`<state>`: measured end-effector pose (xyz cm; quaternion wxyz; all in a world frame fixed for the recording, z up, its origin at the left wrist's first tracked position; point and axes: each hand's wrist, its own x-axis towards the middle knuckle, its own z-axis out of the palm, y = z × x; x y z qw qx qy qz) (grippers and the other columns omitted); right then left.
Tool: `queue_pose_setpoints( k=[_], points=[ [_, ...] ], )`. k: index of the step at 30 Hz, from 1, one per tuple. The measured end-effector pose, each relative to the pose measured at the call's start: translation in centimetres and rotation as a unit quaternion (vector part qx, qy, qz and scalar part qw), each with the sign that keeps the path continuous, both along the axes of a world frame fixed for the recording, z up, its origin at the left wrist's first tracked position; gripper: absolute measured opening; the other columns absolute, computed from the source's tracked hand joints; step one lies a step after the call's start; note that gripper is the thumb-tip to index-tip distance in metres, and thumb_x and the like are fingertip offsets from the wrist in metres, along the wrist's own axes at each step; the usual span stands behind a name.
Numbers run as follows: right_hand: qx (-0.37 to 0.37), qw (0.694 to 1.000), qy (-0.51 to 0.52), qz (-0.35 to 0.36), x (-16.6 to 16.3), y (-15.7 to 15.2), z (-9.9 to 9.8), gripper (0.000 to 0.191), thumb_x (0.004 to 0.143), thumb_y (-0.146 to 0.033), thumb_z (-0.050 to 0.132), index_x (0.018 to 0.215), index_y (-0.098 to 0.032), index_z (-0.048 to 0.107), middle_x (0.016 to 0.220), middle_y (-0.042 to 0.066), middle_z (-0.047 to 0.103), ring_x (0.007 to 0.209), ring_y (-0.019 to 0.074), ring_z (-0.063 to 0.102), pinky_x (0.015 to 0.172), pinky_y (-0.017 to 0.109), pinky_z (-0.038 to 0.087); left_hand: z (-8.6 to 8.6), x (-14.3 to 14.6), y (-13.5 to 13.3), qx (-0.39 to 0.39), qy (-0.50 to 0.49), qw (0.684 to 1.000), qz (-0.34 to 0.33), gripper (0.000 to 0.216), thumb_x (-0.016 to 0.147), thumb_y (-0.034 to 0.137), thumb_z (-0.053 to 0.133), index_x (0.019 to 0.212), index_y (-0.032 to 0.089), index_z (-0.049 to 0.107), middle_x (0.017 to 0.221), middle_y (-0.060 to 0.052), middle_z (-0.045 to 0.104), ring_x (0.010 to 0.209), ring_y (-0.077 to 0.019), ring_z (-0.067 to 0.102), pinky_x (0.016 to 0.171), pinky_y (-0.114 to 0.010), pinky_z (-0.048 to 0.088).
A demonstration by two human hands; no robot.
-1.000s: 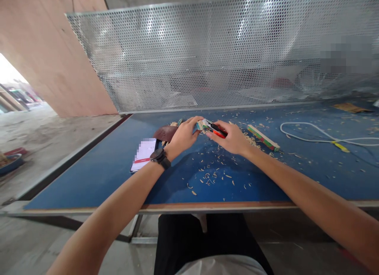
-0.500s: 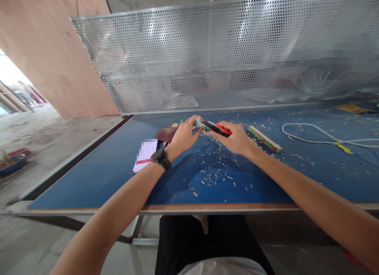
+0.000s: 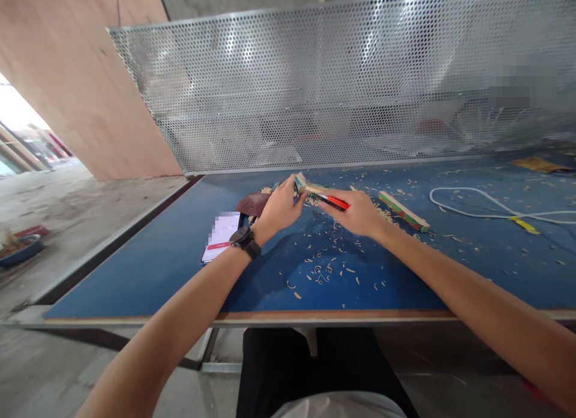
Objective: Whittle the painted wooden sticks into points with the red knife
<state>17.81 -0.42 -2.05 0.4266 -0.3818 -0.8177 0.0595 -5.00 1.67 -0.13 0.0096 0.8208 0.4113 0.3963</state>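
Note:
My left hand [image 3: 279, 208] is closed around a small piece of wood [image 3: 300, 182] with pale cut faces and a blue-green side; much of it is hidden by the fingers. In my right hand [image 3: 360, 213] is a red and black utility knife [image 3: 335, 203], its front end pointing left toward the wood. Whether the blade touches the wood cannot be made out. Curled wood shavings [image 3: 320, 274] lie on the table below both hands. Just right of my right hand rests a wooden stick [image 3: 404, 211] with green and red painted sides.
A lit phone [image 3: 221, 235] lies by my left wrist, with a dark reddish-brown object [image 3: 252, 203] behind it. On the right of the blue table [image 3: 135, 256] runs a looped white cable [image 3: 468, 190] with a yellow tag [image 3: 524, 225]. A perforated metal panel [image 3: 288, 94] stands along the back.
The knife has tilted and dropped slightly, showing more of its red handle. My right hand has shifted a little; the left still grips the wood, now turned slightly.

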Motion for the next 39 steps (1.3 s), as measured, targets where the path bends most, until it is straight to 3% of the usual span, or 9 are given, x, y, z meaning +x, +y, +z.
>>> queue_pose_setpoints(
  k=[6,11,14,19,24,28,32,36,39],
  points=[
    [-0.018,1.0,-0.008,0.023,0.1,-0.1,0.0,0.047,0.1,-0.059,0.059,0.131,-0.028,0.076,0.132,0.006,0.077,0.116,0.0312,0.073,0.098,0.048,0.055,0.0,0.0,-0.5,0.0,0.0,1.0,-0.009,0.01,0.103,0.032,0.051,0.106,0.022,0.049,0.087,-0.007,0.067,0.08,-0.0213,0.064,0.075,-0.04,0.049],
    [-0.041,0.999,-0.027,0.009,0.2,-0.4,0.4,0.054,0.104,-0.061,0.047,0.136,-0.025,0.072,0.117,0.007,0.08,0.1,0.0278,0.074,0.087,0.044,0.054,0.7,0.3,-1.6,-0.047,-0.011,0.998,-0.04,0.009,0.102,0.031,0.048,0.099,0.024,0.043,0.068,0.003,0.054,0.058,-0.0142,0.047,0.059,-0.035,0.038],
    [-0.03,0.999,-0.04,-0.001,0.0,-0.5,0.5,0.052,0.105,-0.061,0.045,0.129,-0.024,0.074,0.11,0.008,0.08,0.094,0.0277,0.073,0.081,0.042,0.052,0.7,0.5,-1.5,-0.076,-0.042,0.994,-0.065,0.014,0.101,0.03,0.049,0.092,0.025,0.04,0.069,0.004,0.052,0.059,-0.0122,0.045,0.056,-0.033,0.034],
    [0.0,0.998,-0.045,-0.035,-0.2,-0.5,0.5,0.047,0.105,-0.058,0.047,0.123,-0.025,0.075,0.116,0.01,0.079,0.102,0.0305,0.072,0.083,0.043,0.052,0.3,0.7,-0.9,-0.175,-0.12,0.973,-0.086,0.015,0.098,0.032,0.053,0.09,0.024,0.043,0.065,0.005,0.047,0.06,-0.011,0.044,0.055,-0.029,0.034],
    [-0.003,0.999,-0.042,-0.032,-0.2,-0.4,0.5,0.041,0.101,-0.058,0.056,0.12,-0.028,0.076,0.117,0.008,0.08,0.1,0.0306,0.072,0.084,0.045,0.053,0.0,0.6,-0.9,-0.213,-0.152,0.959,-0.106,0.014,0.098,0.034,0.055,0.093,0.023,0.047,0.062,0.006,0.047,0.06,-0.0116,0.046,0.056,-0.029,0.038],
    [-0.041,0.998,-0.052,-0.024,-0.1,-0.3,0.6,0.042,0.101,-0.058,0.056,0.123,-0.029,0.076,0.107,0.007,0.082,0.086,0.0283,0.073,0.078,0.044,0.054,-0.1,0.4,-1.0,-0.226,-0.148,0.956,-0.114,0.032,0.095,0.046,0.066,0.09,0.025,0.043,0.063,0.006,0.045,0.058,-0.0118,0.045,0.054,-0.03,0.036],
    [-0.044,0.998,-0.048,-0.008,0.2,0.0,0.4,0.042,0.101,-0.059,0.057,0.126,-0.033,0.078,0.117,0.006,0.081,0.09,0.0292,0.075,0.084,0.048,0.055,-0.1,0.4,-1.2,-0.203,-0.127,0.966,-0.098,0.051,0.092,0.063,0.067,0.082,0.025,0.034,0.067,0.005,0.042,0.058,-0.0106,0.039,0.053,-0.031,0.034],
    [-0.02,0.999,-0.042,-0.021,0.3,0.3,0.1,0.045,0.1,-0.06,0.059,0.133,-0.035,0.076,0.123,0.005,0.08,0.097,0.031,0.077,0.09,0.051,0.056,0.0,0.6,-1.1,-0.18,-0.1,0.976,-0.073,0.055,0.094,0.067,0.063,0.078,0.025,0.032,0.068,0.004,0.039,0.059,-0.0107,0.034,0.054,-0.032,0.032],
    [-0.005,0.998,-0.037,-0.058,0.2,0.2,-0.1,0.046,0.098,-0.058,0.064,0.136,-0.035,0.076,0.115,0.006,0.082,0.094,0.0327,0.078,0.084,0.051,0.058,0.0,0.8,-1.0,-0.205,-0.106,0.969,-0.087,0.055,0.096,0.067,0.06,0.075,0.025,0.032,0.065,0.005,0.037,0.057,-0.0106,0.032,0.053,-0.032,0.031]
  ],
)
